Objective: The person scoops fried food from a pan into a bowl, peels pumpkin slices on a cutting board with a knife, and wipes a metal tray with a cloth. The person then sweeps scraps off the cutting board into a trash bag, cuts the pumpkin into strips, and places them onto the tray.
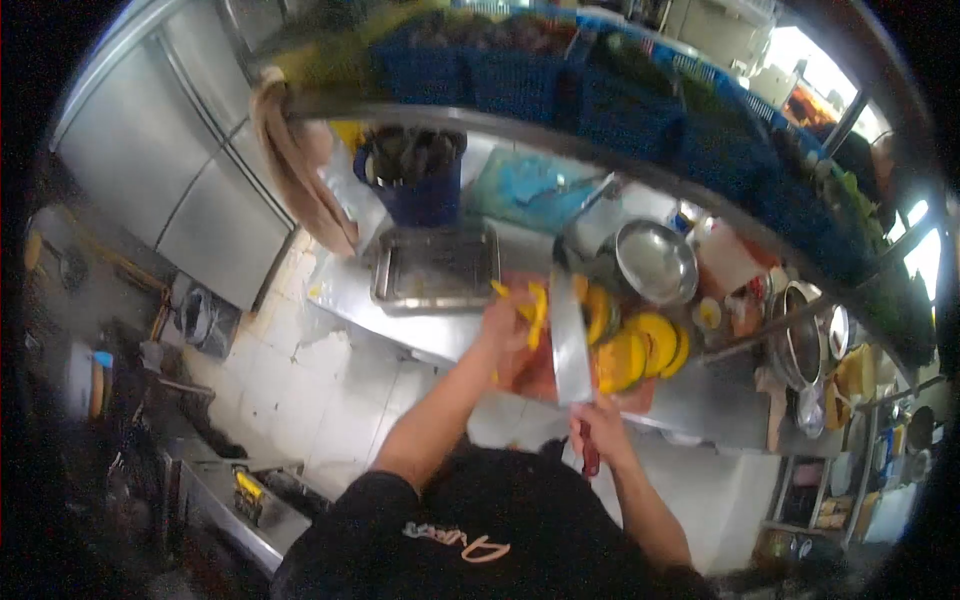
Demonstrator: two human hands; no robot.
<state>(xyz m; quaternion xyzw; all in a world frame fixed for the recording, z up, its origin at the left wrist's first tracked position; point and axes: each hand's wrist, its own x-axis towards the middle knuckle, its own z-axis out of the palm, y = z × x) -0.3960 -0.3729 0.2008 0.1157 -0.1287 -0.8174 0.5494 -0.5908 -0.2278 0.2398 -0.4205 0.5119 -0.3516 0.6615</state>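
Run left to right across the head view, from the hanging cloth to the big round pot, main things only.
Hanging cloth → metal tray → left hand → knife blade → cut pumpkin slices → big round pot.

My knife blade [571,350]: smooth metal, soft sheen. Handle [590,452]: material unclear. Table [440,336] and tray [436,268]: glossy metal. Bowl [656,262]: shiny, smooth metal. Towel [300,185]: matt, soft-looking cloth. Bucket [422,203]: plastic. My shirt [560,520]: matt black cloth.
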